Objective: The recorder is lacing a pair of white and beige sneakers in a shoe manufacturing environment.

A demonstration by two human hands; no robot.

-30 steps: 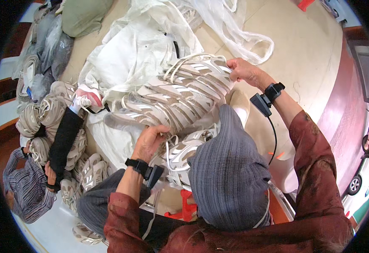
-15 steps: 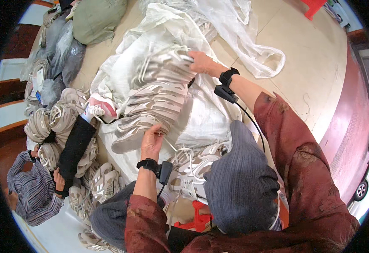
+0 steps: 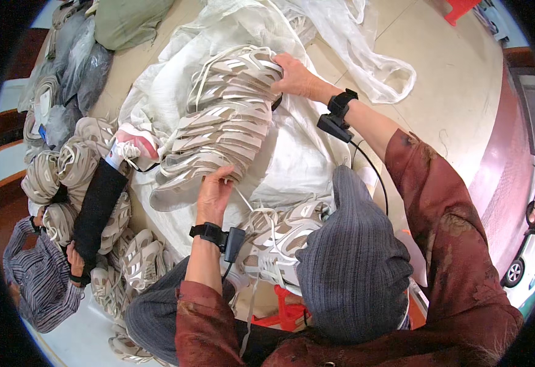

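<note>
A long stack of beige-and-white shoe uppers (image 3: 224, 116) lies tied with white cord on a big white sack (image 3: 304, 159). My left hand (image 3: 213, 191) grips the near end of the stack. At the far end my right hand (image 3: 292, 74) holds the last uppers. Both wrists wear black straps with small black devices. A second bundle of uppers (image 3: 282, 235) lies near my knee, beside my left forearm.
A co-worker in a striped top (image 3: 41, 287) with a black sleeve (image 3: 96, 208) sits at left among many more upper bundles (image 3: 71, 165). Grey and green bags (image 3: 126, 21) lie at the top left. A red stool (image 3: 286, 312) stands under me. Tan floor (image 3: 451, 79) spreads to the right.
The stack has shifted away from me onto the white sack. My right hand reached farther out along it, while my left hand stayed at its near end.
</note>
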